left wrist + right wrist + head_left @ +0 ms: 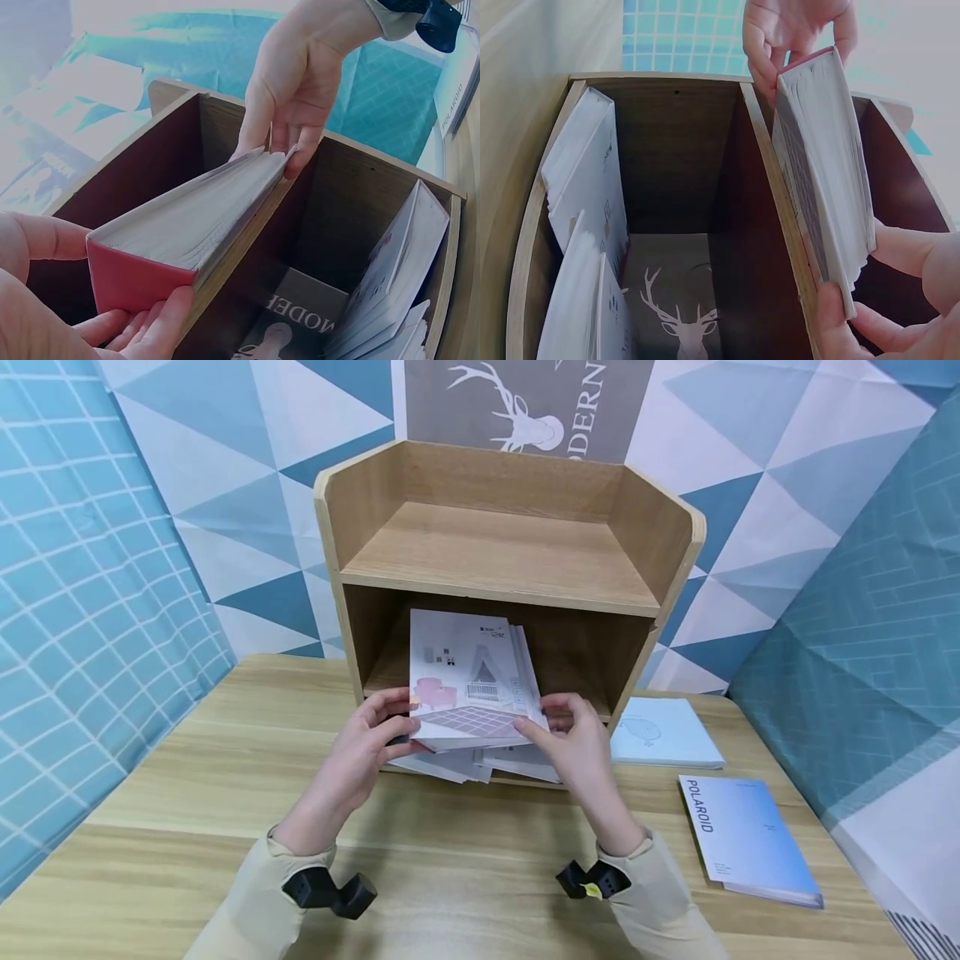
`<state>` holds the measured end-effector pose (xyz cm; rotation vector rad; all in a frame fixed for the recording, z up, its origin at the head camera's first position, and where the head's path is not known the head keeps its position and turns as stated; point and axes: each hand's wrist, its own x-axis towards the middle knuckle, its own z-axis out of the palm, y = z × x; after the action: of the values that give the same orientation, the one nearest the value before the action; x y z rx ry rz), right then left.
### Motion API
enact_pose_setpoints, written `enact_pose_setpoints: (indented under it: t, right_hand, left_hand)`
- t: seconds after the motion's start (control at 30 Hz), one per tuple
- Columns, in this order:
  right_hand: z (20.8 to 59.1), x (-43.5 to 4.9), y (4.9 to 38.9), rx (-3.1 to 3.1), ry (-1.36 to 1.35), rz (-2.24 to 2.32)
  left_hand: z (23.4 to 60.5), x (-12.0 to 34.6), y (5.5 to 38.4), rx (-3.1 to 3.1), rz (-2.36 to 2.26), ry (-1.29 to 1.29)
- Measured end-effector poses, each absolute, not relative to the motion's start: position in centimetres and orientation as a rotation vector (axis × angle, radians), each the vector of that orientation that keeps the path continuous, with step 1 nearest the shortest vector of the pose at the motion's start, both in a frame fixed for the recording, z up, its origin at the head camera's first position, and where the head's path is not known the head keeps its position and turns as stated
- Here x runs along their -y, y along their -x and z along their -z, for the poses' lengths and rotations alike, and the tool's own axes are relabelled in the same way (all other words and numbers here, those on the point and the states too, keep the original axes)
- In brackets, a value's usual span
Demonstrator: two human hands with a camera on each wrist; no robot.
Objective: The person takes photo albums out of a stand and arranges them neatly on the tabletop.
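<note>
A thick hardcover book [472, 672] with a white illustrated cover and a barcode is tilted in front of the wooden shelf unit. My left hand [360, 747] grips its red spine [139, 277], thumb on one cover and fingers on the other. On the opposite side my right hand [581, 743] pinches the covers near the page edges, visible in the right wrist view. The pages [832, 150] are slightly fanned. Below the held book, several white books [517, 762] lie in the lower compartment, partly hidden in the head view.
The wooden shelf unit [502, 547] stands at the table's back, against a patterned wall. A pale blue book [667, 735] and a blue POLAROID book [750, 835] lie on the table to the right. Inside the lower compartment, a grey surface with a deer print [686, 330] shows.
</note>
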<state>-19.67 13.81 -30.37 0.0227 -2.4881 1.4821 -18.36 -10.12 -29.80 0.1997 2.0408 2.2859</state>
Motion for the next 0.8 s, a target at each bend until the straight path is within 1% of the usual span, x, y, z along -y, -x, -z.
enact_pose_setpoints:
  t: [0.47, 0.8]
  right_hand:
    - [30.8, -14.3, 19.2, 2.497, -0.003, -1.558]
    - [31.6, -14.7, 18.9, 2.526, 0.0, -1.574]
  left_hand:
    - [30.9, 10.4, 18.9, -1.961, -2.25, -0.223]
    - [32.1, 10.6, 18.9, -1.979, -2.184, -0.304]
